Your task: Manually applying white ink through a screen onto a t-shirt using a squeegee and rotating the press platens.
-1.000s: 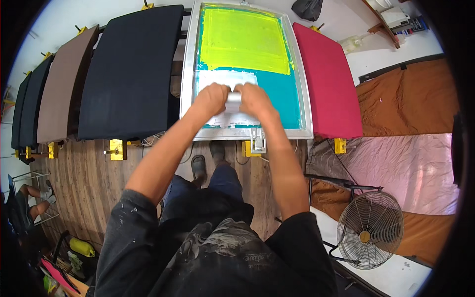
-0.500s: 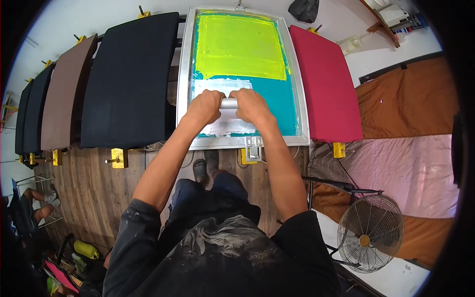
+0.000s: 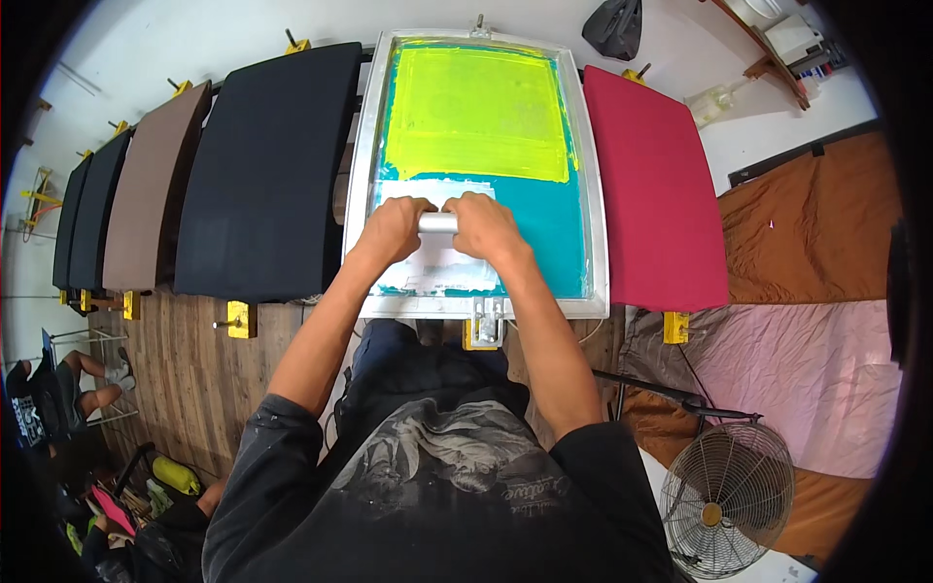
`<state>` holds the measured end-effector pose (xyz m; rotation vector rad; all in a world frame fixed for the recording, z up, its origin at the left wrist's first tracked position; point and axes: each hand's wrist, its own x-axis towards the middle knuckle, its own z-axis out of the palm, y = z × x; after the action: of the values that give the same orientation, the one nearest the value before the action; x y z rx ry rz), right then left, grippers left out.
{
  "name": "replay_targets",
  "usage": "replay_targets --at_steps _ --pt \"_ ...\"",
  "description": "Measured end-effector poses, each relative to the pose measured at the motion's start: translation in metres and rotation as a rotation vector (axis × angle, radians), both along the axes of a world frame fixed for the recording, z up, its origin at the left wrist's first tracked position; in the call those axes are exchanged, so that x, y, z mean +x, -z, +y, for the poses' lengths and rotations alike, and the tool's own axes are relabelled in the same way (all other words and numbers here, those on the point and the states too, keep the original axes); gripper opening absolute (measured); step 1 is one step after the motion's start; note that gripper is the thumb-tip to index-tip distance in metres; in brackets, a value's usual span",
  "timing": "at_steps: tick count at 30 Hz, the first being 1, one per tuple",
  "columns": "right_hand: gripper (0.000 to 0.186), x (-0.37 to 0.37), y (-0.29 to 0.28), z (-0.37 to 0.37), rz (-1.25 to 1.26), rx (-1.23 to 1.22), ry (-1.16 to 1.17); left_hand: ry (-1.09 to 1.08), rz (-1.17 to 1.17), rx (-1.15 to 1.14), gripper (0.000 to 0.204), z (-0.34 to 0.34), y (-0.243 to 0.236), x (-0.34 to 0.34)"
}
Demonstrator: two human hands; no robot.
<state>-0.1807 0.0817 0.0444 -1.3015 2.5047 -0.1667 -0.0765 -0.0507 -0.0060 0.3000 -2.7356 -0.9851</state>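
Observation:
A metal-framed printing screen [image 3: 595,209] lies in front of me, its mesh teal [image 3: 539,238] in the lower part. Bright yellow-green ink [image 3: 476,107] covers a large rectangle in the far part. My left hand [image 3: 394,231] and right hand [image 3: 481,228] are closed side by side round a pale, bar-shaped squeegee handle [image 3: 438,223]. They hold it over a whitish sheet or patch [image 3: 447,267] on the near left of the screen. The squeegee's lower edge is hidden, so whether it touches the mesh cannot be seen. A metal clamp [image 3: 488,321] grips the frame's near edge.
Black [image 3: 267,175], brown [image 3: 155,189] and red [image 3: 656,189] fabric-covered boards flank the screen. A round fan [image 3: 729,500] stands at the lower right, before brown and pink sheeting [image 3: 807,369]. Another person [image 3: 73,384] is at the far left. A dark bag [image 3: 612,29] hangs behind.
The view has shifted, so the screen and boards sit lower in the picture. My torso now hides most of my feet. Both hands keep their grip at nearly the same place over the screen.

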Motion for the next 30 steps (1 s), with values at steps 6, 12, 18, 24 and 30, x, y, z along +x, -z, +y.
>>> replay_targets --at_steps 6,12,18,24,30 --pt "0.033 -0.01 -0.001 0.001 -0.073 -0.027 0.001 0.02 -0.055 -0.013 0.039 -0.006 -0.004 -0.008" --pt "0.029 -0.014 0.011 -0.005 -0.049 -0.042 0.001 0.056 -0.073 -0.076 0.041 -0.009 -0.005 -0.012" --pt "0.029 0.033 0.009 0.039 0.003 -0.136 -0.037 0.052 -0.022 -0.027 0.041 0.033 -0.002 0.035" --pt "0.034 0.033 -0.012 0.03 -0.129 -0.038 -0.05 0.079 -0.186 0.005 0.041 0.025 -0.031 0.038" --pt "0.035 -0.009 -0.017 -0.015 -0.07 0.018 -0.009 0.033 -0.126 -0.006 0.032 -0.016 -0.019 -0.007"
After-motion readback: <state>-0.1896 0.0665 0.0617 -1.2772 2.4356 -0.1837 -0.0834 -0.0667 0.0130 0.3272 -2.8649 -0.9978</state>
